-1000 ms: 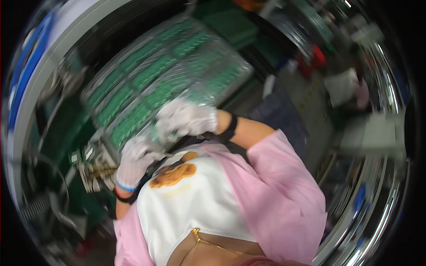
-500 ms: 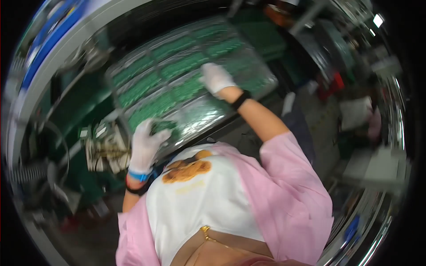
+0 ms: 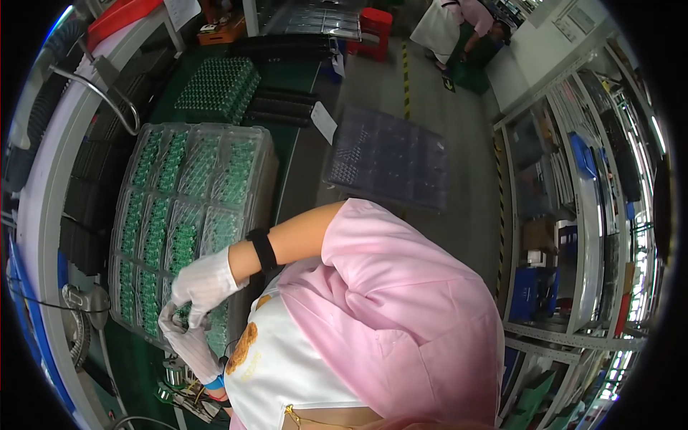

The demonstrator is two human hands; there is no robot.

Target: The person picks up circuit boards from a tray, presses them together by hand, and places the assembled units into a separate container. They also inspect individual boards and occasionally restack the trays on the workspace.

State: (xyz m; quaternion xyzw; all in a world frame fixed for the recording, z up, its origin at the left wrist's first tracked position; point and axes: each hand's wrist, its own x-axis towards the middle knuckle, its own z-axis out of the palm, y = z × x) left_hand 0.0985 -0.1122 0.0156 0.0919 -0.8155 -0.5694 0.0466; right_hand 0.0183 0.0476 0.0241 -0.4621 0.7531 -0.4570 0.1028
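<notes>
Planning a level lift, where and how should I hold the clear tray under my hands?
Probably by the rim of the clear tray, midway along its long sides, from picture left and right: it lies flat, green pieces sitting in its compartments.

Counted: one left hand [image 3: 190, 342] and one right hand [image 3: 206, 285], both gloved; one clear divided tray [image 3: 256, 165] beneath them, four columns by three rows, partly covered; one separate green stack [image 3: 218, 82]; one red stool [image 3: 374, 32]; one co-worker [image 3: 473, 14]. Green parts [image 3: 183, 244]: too small to count.

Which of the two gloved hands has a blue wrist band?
The left hand: its wrist bears a blue band; the right hand shows only a black strap.
</notes>
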